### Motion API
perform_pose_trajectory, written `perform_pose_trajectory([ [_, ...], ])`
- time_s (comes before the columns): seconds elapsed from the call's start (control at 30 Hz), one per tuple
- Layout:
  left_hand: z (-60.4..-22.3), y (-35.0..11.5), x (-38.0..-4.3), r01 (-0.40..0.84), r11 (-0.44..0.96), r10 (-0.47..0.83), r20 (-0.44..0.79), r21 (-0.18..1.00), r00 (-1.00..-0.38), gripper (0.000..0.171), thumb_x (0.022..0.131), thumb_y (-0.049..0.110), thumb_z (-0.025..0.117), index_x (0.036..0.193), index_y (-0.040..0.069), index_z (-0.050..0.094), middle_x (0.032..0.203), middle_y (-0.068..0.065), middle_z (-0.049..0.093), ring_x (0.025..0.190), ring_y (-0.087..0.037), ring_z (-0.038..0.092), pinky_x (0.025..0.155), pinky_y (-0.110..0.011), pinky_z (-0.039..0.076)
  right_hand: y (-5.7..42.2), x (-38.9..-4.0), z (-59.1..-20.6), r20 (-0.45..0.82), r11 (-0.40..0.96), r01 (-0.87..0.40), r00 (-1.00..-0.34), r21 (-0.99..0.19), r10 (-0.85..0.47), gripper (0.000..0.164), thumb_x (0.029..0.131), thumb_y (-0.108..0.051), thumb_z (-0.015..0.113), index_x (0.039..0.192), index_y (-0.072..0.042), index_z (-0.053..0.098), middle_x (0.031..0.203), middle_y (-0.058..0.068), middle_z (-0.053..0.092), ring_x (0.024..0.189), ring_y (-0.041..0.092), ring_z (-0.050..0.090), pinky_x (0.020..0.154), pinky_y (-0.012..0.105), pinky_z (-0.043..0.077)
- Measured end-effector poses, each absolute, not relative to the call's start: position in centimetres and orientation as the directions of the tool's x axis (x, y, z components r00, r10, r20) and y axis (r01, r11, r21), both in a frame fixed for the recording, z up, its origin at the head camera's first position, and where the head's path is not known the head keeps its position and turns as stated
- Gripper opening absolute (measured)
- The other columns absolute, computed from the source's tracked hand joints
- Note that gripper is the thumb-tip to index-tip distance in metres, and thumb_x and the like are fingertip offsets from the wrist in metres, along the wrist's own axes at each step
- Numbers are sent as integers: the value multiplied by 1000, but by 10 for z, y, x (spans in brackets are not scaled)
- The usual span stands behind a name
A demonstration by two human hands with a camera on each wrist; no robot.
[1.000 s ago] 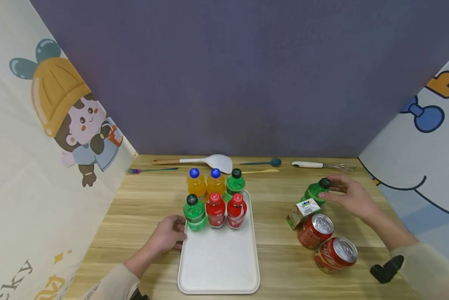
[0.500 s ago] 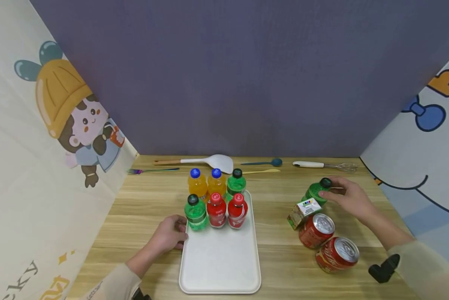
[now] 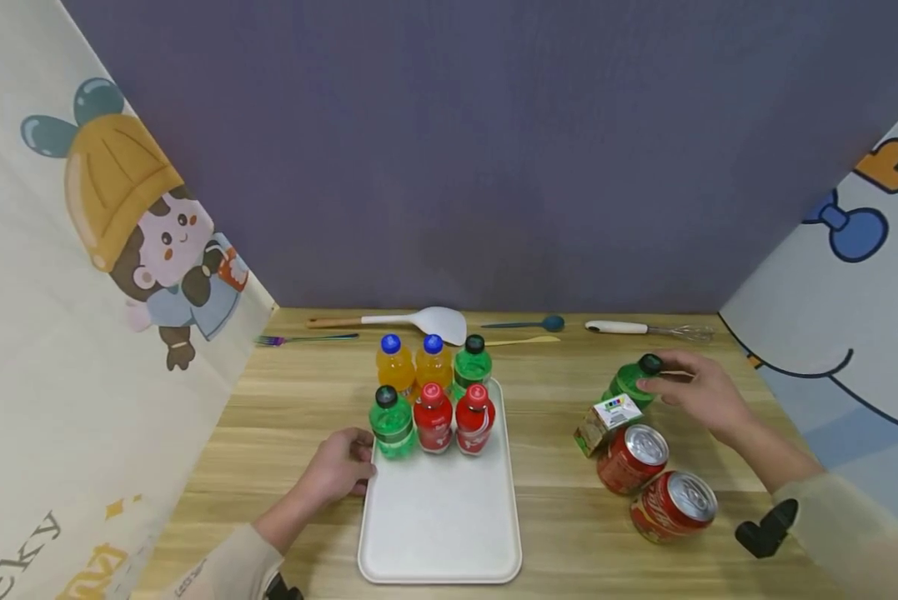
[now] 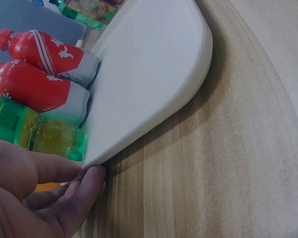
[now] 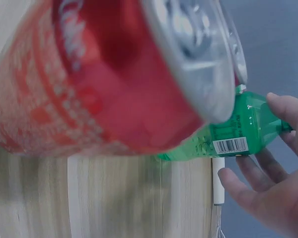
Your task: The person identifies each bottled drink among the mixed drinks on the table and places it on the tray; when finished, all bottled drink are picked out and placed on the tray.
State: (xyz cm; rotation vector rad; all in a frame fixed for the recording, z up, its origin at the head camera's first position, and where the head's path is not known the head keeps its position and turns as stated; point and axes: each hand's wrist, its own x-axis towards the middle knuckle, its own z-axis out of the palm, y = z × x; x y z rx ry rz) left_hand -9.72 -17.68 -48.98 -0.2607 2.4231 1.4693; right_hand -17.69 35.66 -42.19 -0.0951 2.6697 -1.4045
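Observation:
My left hand point(image 3: 338, 465) pinches the left rim of a white tray point(image 3: 441, 533); thumb and fingertips meet at that edge in the left wrist view. Upright on the tray's far part are a green bottle point(image 3: 392, 432) and two red bottles point(image 3: 433, 425). Behind them stand two orange drink bottles point(image 3: 394, 367) and another green bottle point(image 3: 472, 367). Over on the right, my right hand point(image 3: 699, 396) holds a black-capped green bottle point(image 3: 629, 382) near its top, thumb on one side and fingers on the other. A small drink carton point(image 3: 604, 423) hides its lower part in the head view.
Two red cola cans point(image 3: 632, 460) stand near the carton, and one fills much of the right wrist view. Along the back wall lie a white spatula point(image 3: 437, 322), a dark blue spoon point(image 3: 549, 323), a gold knife point(image 3: 524, 341), a whisk point(image 3: 621, 328) and a fork point(image 3: 306, 339).

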Motion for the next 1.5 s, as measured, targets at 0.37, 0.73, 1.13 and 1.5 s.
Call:
perform_pose_trajectory([
  [0.37,-490,-177,-97,-297,468,-1,-336,832,-942,49,82,-11,71,130,-11,57,99,-17,60,76,-22,64,58,-36,65,359,-177,-422,-102,494,38,-989,-869,-104,70,95,-24,76,147,9,43,141,33,49,93,-7,64,82,29,66],
  [0.73,-492,-179,-94,-307,426,-17,-332,851,-943,47,82,-9,72,127,-10,61,97,-16,63,73,-21,66,59,-37,66,359,-178,-391,35,522,-68,-997,-850,-72,60,95,-27,76,140,3,51,127,1,54,96,-8,65,78,28,66],
  [1.13,-495,-185,-91,-296,409,-3,-323,863,-946,46,84,-7,74,128,-11,61,97,-15,65,74,-20,67,61,-37,67,347,-176,-344,135,595,-125,-990,-794,-27,45,94,-30,76,132,-9,61,111,-21,63,93,-6,66,73,16,60],
  [1.5,-497,-185,-93,-288,415,0,-317,863,-948,45,83,-7,74,126,-11,62,96,-15,65,74,-20,67,62,-37,67,317,-166,-302,202,563,-195,-978,-803,-50,40,93,-25,77,129,-12,65,107,-15,67,93,3,67,71,19,62],
])
